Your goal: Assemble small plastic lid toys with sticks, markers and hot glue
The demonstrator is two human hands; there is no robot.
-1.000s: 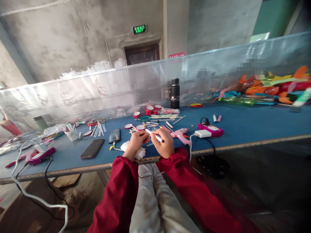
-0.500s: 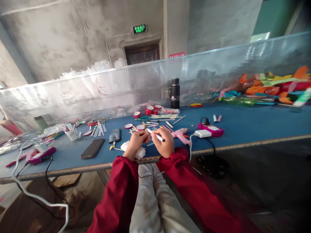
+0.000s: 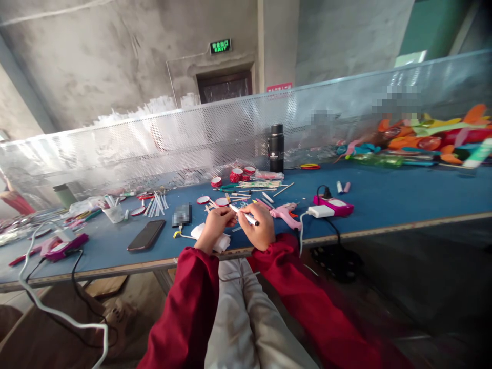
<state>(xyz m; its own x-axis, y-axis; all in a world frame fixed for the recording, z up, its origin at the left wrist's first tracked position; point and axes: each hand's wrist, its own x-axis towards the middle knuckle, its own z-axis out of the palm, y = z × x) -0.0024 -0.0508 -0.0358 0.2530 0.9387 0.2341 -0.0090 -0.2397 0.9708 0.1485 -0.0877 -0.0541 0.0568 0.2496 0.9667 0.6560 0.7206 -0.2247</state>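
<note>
In my right hand [image 3: 257, 224] is a white marker pen [image 3: 246, 216] with a black end, held slantwise like a writing tool. Its tip points up and left, close to the fingers of my left hand [image 3: 219, 224]. That left hand is closed in a pinch; whatever lies between its fingertips is too small to make out. A white folded cloth or tissue [image 3: 223, 243] lies under the left wrist. To the right of my hands rests a pink glue gun [image 3: 286, 215], and round red-rimmed lids [image 3: 222, 202] lie just beyond them.
A phone [image 3: 146, 236], a white cup of glue sticks [image 3: 114, 213] and loose white sticks [image 3: 157, 204] are to the left. A black flask [image 3: 277, 148] stands by the perforated screen. A magenta power strip [image 3: 338, 206] sits right, with colourful balloon-like pieces [image 3: 423, 138] farther off.
The marker pen and my right hand have shifted very slightly left. My left hand stays in its pinch in nearly the same place.
</note>
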